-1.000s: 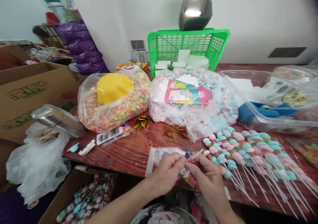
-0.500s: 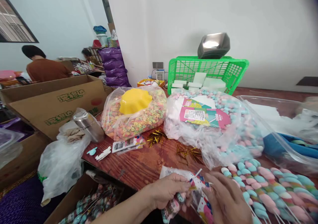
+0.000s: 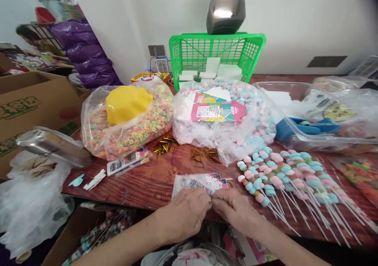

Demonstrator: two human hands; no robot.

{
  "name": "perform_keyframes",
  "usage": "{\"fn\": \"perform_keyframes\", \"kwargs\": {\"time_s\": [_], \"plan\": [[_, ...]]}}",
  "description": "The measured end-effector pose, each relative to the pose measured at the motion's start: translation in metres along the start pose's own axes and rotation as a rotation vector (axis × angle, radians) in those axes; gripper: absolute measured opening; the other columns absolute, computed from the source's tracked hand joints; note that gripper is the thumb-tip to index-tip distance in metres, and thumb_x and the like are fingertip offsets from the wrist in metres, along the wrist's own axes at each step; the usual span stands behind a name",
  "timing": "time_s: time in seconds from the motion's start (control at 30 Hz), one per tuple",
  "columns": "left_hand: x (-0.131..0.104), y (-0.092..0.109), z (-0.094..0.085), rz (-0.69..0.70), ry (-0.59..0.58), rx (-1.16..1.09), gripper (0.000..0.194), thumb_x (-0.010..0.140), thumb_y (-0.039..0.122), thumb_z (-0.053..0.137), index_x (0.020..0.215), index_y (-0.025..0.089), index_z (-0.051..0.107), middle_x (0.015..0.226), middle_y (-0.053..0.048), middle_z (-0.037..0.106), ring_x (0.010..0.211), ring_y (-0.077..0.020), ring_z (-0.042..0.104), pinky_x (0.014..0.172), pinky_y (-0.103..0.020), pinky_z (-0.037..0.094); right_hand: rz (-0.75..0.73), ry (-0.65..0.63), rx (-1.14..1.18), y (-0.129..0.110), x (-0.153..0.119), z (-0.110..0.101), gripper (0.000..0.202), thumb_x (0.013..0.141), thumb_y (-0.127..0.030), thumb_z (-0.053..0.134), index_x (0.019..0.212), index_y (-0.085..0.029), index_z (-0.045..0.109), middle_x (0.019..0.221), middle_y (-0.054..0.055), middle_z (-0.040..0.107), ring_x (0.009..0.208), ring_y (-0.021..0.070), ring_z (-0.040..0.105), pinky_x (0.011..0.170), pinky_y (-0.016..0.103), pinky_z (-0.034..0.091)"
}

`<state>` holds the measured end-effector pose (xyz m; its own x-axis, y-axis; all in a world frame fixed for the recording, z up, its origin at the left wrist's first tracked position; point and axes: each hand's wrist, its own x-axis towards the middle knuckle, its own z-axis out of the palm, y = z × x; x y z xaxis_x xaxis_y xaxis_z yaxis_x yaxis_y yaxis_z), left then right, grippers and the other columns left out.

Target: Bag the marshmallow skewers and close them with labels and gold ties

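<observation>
My left hand point(image 3: 189, 209) and my right hand point(image 3: 232, 209) meet at the table's front edge, fingertips pinched close together. What they pinch is hidden by the fingers. Just beyond them lie printed clear packets point(image 3: 195, 180). To the right, rows of pink and blue candy skewers point(image 3: 283, 173) rest with their white sticks pointing toward me. Gold twist ties point(image 3: 165, 145) lie behind the packets, near more loose ties point(image 3: 203, 155). A bag of ring candies point(image 3: 147, 126) carries a yellow scalloped bowl point(image 3: 126, 104). Beside it is a bag of pink and blue candies point(image 3: 256, 120) with printed cards point(image 3: 217, 110) on top.
A green basket point(image 3: 218, 41) stands at the back, with a metal container point(image 3: 226, 13) on its rim. At right is a clear tub point(image 3: 333, 140) with a blue scoop point(image 3: 310, 127). A steel flask point(image 3: 56, 148) leans at left near a cardboard box point(image 3: 35, 108). Another person point(image 3: 38, 41) sits far left.
The view has turned right and down. My hands have come together; the packaged skewer seen between them before is no longer visible there.
</observation>
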<state>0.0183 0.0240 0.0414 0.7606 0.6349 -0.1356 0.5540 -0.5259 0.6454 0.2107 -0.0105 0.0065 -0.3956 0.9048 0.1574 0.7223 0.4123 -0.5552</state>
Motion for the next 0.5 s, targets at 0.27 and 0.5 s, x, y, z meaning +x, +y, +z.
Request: {"fn": "perform_keyframes", "kwargs": {"time_s": [0.27,0.5], "plan": [[0.019,-0.035,-0.002,-0.368,-0.392,-0.978,0.023,0.076,0.036,0.048,0.065,0.017,0.052,0.059,-0.001,0.055,0.039,-0.01,0.044,0.038,-0.021,0.03,-0.472,0.196,-0.244,-0.007,0.022,-0.019,0.025,0.085,-0.006,0.044,0.095,-0.019,0.063,0.083,0.003,0.068,0.09,0.021,0.055,0.089,0.045,0.029],[-0.003,-0.038,-0.007,-0.125,0.223,-0.48,0.03,0.085,0.031,0.054,0.058,0.017,0.056,0.062,0.0,0.053,0.064,-0.0123,0.048,0.064,-0.022,0.038,-0.194,-0.137,-0.101,0.019,0.064,-0.012,0.031,0.093,-0.018,0.044,0.067,-0.02,0.061,0.066,-0.003,0.061,0.065,0.0124,0.053,0.064,0.027,0.036]]}}
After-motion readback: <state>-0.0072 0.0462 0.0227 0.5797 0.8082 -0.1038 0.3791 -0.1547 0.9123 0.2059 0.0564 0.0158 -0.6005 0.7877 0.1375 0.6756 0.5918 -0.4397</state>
